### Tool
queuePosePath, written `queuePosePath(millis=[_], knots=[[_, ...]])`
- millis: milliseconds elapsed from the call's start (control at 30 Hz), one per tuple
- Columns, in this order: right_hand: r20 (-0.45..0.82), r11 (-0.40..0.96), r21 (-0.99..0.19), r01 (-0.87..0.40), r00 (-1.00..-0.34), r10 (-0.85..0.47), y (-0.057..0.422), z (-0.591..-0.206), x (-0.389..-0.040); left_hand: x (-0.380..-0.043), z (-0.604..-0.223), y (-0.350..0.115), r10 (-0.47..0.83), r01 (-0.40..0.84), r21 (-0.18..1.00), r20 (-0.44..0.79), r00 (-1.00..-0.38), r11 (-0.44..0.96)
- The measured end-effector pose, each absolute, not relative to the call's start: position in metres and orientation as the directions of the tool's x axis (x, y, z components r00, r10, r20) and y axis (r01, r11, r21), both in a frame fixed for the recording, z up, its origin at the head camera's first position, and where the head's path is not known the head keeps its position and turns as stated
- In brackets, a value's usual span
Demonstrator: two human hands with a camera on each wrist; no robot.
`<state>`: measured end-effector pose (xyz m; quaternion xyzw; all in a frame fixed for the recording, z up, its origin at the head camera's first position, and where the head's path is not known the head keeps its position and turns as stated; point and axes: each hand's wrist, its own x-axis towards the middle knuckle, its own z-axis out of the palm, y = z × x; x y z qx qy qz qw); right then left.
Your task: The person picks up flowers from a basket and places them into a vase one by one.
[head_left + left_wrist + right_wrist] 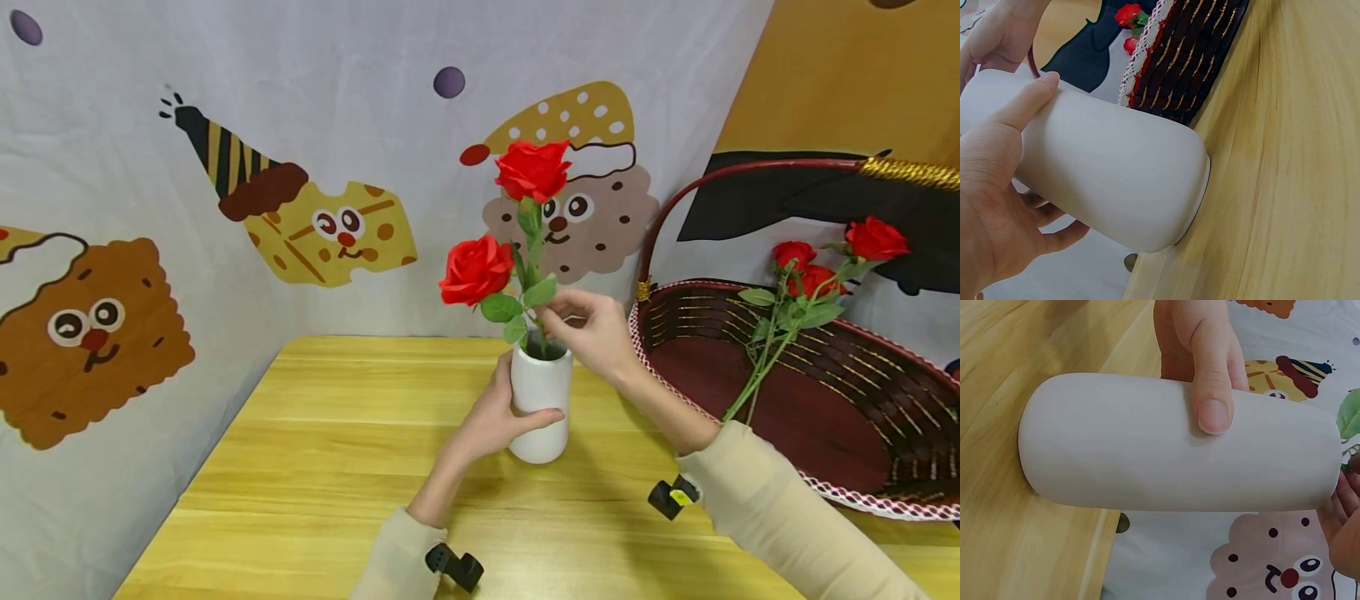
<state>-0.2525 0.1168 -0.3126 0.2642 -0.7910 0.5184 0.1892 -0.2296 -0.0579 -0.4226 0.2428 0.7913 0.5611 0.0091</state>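
Note:
A white vase (540, 417) stands upright on the wooden table, with two red artificial roses in its mouth. One rose (533, 171) rises straight up; the other rose (477, 269) leans out to the left, lower down. My left hand (486, 421) grips the vase around its side, the thumb across the front, as the left wrist view also shows on the vase (1116, 165). Just above the rim, my right hand (600, 333) pinches a green rose stem between thumb and fingers. Which bloom that stem carries, I cannot tell.
To the right sits a dark woven basket (750, 417) with a tall arched handle (720, 177) and a white-and-red trimmed edge. Several red roses (877, 239) lean inside it, stems down. A cartoon-printed cloth (360, 100) hangs behind the table (300, 467).

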Motion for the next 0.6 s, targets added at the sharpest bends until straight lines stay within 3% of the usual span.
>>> queuePosePath(millis=[300, 600], knots=[[0.572, 0.340, -0.706, -0.622, -0.783, -0.244, 0.1166, -0.3142, -0.2528, -0.2330, -0.4265, -0.0590, 0.395, 0.393, 0.889, 0.282, -0.874, 0.235], [0.556, 0.456, -0.627, -0.632, -0.773, -0.305, 0.1194, -0.3085, -0.2514, -0.2313, -0.4258, -0.0581, 0.399, 0.386, 0.894, 0.276, -0.875, 0.227]])
